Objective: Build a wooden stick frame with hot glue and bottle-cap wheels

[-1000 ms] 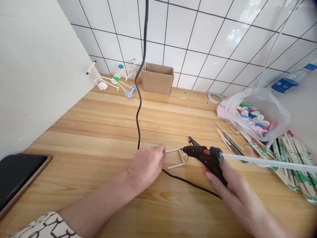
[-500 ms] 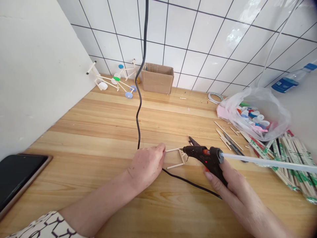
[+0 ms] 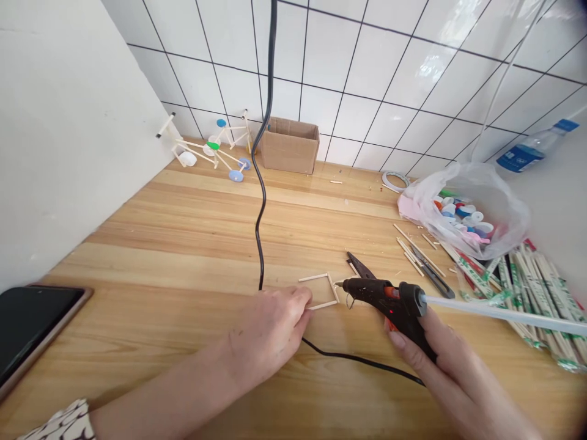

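Observation:
My left hand (image 3: 268,333) pinches the open ends of a small frame of glued wooden sticks (image 3: 321,290) lying flat on the wooden tabletop (image 3: 183,244). My right hand (image 3: 435,345) grips a black hot glue gun (image 3: 389,299), with a long translucent glue stick (image 3: 504,315) running out of its back to the right. The gun's metal nozzle sits right by the frame's right corner, with a thin glue thread hanging near it. Just beyond the nozzle lies a pair of dark pliers (image 3: 360,266).
A black cord (image 3: 261,214) crosses the table under my hands. At the back stand a stick-and-bottle-cap bicycle model (image 3: 211,150) and a cardboard box (image 3: 290,146). To the right lie a plastic bag of caps (image 3: 472,208) and wrapped chopsticks (image 3: 541,299). A phone (image 3: 36,324) lies left.
The view has tilted slightly. My left hand has shifted toward me and now sits at the frame's open ends. The glue gun has moved slightly right and toward me.

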Tool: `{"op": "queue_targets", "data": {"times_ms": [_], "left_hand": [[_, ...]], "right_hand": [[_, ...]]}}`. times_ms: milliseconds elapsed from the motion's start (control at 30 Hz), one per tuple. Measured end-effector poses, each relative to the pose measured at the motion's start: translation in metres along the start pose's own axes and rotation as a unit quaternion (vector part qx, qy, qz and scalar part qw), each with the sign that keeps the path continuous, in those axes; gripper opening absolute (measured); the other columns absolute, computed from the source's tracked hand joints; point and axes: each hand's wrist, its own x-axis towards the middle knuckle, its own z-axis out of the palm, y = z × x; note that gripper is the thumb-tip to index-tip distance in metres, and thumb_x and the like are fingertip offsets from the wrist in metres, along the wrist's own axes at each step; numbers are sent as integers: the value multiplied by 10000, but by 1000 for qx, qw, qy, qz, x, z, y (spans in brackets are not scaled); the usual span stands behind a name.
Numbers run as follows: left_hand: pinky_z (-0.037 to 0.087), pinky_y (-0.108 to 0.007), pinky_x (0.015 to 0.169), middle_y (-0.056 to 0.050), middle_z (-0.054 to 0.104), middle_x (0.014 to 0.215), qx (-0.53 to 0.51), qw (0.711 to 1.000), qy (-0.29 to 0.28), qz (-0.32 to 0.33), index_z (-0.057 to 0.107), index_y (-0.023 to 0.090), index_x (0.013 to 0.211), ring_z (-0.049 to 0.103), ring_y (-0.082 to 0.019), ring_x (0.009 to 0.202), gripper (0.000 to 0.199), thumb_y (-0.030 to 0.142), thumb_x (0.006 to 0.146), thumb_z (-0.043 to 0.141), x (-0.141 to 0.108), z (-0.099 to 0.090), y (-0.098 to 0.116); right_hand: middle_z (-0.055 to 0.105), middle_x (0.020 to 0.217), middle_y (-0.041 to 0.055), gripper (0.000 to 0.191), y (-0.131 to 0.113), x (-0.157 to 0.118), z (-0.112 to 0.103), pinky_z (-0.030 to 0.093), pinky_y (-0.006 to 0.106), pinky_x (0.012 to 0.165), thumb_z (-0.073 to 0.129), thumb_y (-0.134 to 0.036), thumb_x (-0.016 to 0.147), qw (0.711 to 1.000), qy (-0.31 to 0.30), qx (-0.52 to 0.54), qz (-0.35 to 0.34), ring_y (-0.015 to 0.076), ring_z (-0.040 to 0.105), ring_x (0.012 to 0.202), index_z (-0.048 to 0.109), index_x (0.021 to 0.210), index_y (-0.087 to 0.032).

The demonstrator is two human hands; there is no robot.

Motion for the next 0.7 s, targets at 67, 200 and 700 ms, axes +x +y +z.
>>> {"op": "queue_targets", "data": {"times_ms": [67,200,700], "left_hand": [[428,-279,593,-18,693,753,3,1000,-8,4,549,197,739,661,-202,691,149,177,873,487,1,0,1],[436,-288,600,-29,695,768,9,1000,-8,14,558,192,751,666,-209,702,168,181,889,463,3,-1,2],[437,-288,581,-28,684,732,8,1000,2,29,546,189,734,660,-202,664,214,188,909,423,3,5,-1]], "right_hand": [[705,697,52,270,-1,-3,-1,577,298,512,390,-415,921,1000,16,-6,-6,238,687,626,601,918,-246],[721,722,81,366,0,-6,-1,587,282,528,329,-488,947,999,35,-21,-22,243,701,650,608,932,-250],[681,1142,126,388,22,-15,6,606,262,742,423,-363,939,991,20,-98,-91,255,683,987,478,1283,-191]]}}
